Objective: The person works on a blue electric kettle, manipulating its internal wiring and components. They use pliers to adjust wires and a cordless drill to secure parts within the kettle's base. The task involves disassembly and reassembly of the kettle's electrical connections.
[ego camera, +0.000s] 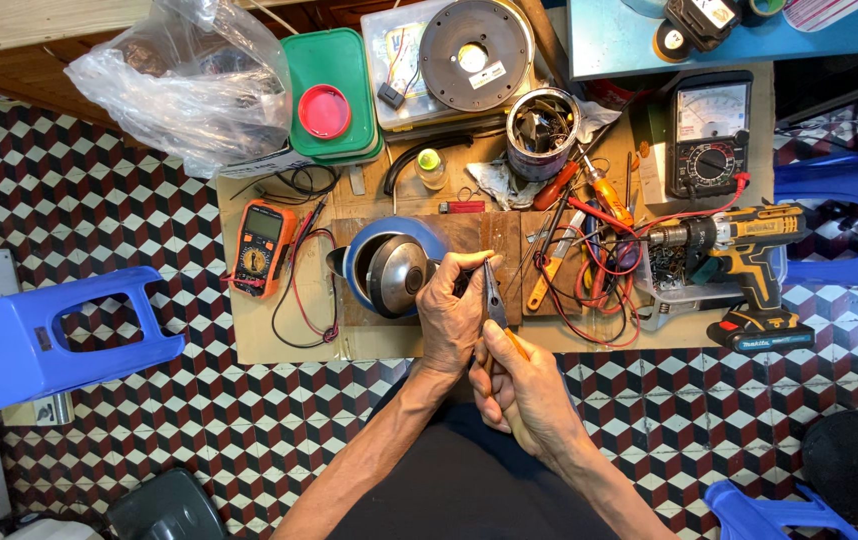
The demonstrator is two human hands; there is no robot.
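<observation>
Right hand (pixel 524 385) grips pliers (pixel 494 295) beside left hand (pixel 454 310).

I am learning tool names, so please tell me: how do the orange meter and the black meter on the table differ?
The orange meter is slim, with a digital screen; the black meter is wider, with a needle scale. The orange meter lies left of the hands, the black meter at far right. Both have a round dial and wire leads.

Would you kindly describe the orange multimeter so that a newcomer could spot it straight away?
Start at the low wooden workbench in the middle of the patterned tile floor. On its left part, left of the blue-and-steel kettle, lies the orange multimeter, red and black leads trailing from it. The other meter, far right, is black with a needle dial.
</observation>
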